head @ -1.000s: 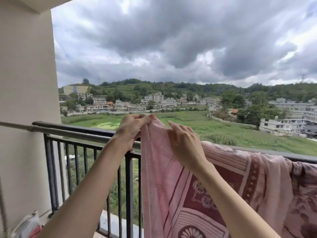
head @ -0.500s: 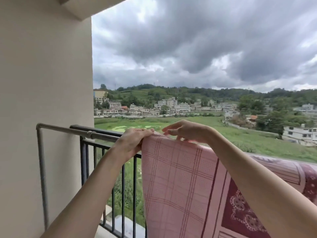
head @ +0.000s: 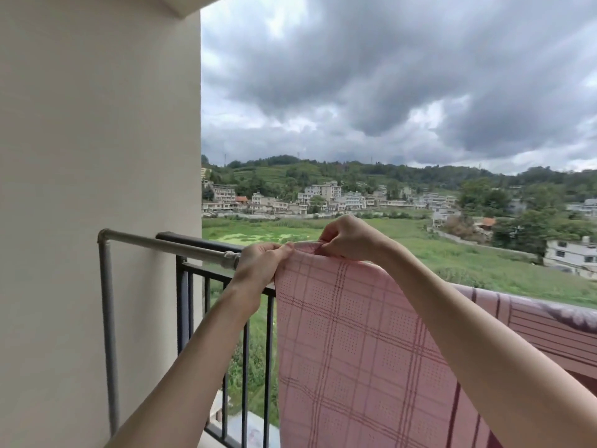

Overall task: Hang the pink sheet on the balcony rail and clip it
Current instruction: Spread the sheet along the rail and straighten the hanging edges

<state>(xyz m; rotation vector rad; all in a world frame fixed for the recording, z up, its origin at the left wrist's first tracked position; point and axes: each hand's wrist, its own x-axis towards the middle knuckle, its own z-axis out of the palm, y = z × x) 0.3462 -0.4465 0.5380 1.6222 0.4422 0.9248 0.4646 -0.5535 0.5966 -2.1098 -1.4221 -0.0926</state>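
The pink sheet, checked with thin dark red lines, hangs down the near side of the balcony rail and runs off to the right. My left hand pinches its top left corner at the grey metal pole in front of the rail. My right hand grips the sheet's top edge just to the right, fingers curled over the fold. Both hands touch each other at the corner. No clip is visible.
A cream wall closes the left side, with the grey pole bending down along it. Black vertical bars stand below the rail. A darker patterned part of the cloth lies over the rail at the right. Fields and houses lie beyond.
My view has swung left, bringing more wall into frame. My right hand moved up from the sheet's face to its top edge, and the bunched corner now lies spread flat over the pole.
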